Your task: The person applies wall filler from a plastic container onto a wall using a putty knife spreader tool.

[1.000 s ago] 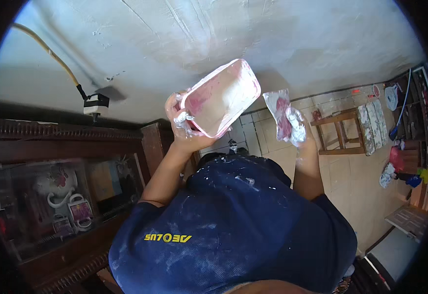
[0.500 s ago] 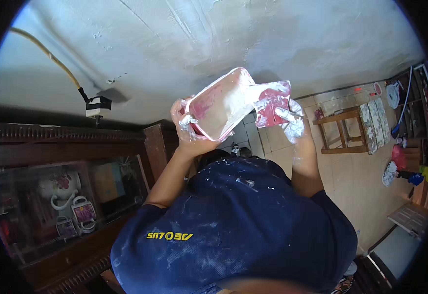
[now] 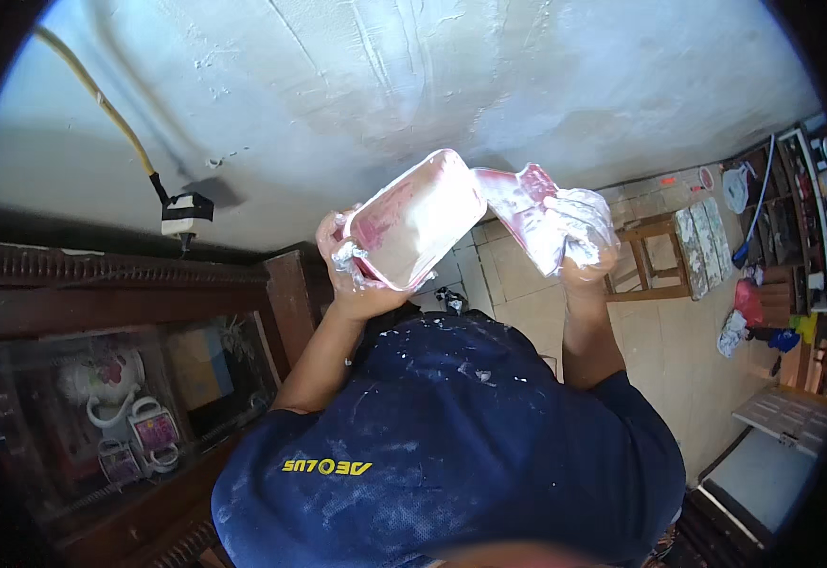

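Note:
My left hand (image 3: pixel 348 276), smeared with white paste, is closed round the left end of a pinkish rectangular tub (image 3: pixel 411 222). The tub is tilted, its inside coated with white paste. Just right of its rim, my right hand (image 3: pixel 586 232) grips a flat red plastic putty spreader (image 3: pixel 533 184). White paste covers most of the spreader and thickly coats that hand's fingers. The spreader's left corner is close to the tub's rim; whether they touch I cannot tell.
Ahead stands a pale plastered wall (image 3: pixel 356 95) with a cable and socket box (image 3: pixel 187 214). A dark glass-fronted cabinet (image 3: pixel 110 303) is at left. On the tiled floor at right stands a paint-spattered wooden stool (image 3: pixel 664 251), with shelves (image 3: pixel 792 227) beyond.
My right hand has turned over, so its back and the spreader's paste-covered side now show. The tub has shifted slightly left and down with my left hand.

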Tool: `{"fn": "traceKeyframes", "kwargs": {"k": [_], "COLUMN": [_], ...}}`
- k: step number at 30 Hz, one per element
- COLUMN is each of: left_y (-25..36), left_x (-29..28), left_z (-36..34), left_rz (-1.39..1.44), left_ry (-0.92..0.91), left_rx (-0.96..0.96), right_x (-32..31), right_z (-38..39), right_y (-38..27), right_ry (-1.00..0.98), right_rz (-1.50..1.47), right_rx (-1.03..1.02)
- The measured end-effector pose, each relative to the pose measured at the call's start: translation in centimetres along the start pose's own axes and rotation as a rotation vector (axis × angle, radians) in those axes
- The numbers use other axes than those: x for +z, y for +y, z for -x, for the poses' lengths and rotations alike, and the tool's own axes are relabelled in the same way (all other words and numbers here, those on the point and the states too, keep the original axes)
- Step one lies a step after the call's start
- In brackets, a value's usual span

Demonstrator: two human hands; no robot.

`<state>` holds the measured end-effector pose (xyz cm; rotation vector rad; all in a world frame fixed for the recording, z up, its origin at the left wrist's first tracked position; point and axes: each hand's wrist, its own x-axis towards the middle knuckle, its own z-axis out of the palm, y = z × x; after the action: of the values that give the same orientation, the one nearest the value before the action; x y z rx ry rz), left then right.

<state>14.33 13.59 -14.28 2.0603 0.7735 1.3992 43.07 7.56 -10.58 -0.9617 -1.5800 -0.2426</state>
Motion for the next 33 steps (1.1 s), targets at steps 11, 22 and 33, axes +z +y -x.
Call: {"fn": "traceKeyframes", "kwargs": {"k": [11,22,33], "left_y": [2.5,4.9,7.3], "left_x": [6.5,13.9,14.2], "left_z": [-2.1,-0.8,5.7], "left_rz": [0.176,0.256,0.544], "left_ry": [-0.081,-0.192,-0.264], "left_rx": [0.003,-0.014,-0.071], "right_x": [-2.8,-12.8,-17.8], "right_z": [4.7,10.2,13.1], "right_y": [-0.8,2.5,-6.6], "right_ry": [0.516,0.645,0.623], "right_rz": [-0.626,-0.808,-1.252], "right_rx": [0.945,1.188,1.394]}}
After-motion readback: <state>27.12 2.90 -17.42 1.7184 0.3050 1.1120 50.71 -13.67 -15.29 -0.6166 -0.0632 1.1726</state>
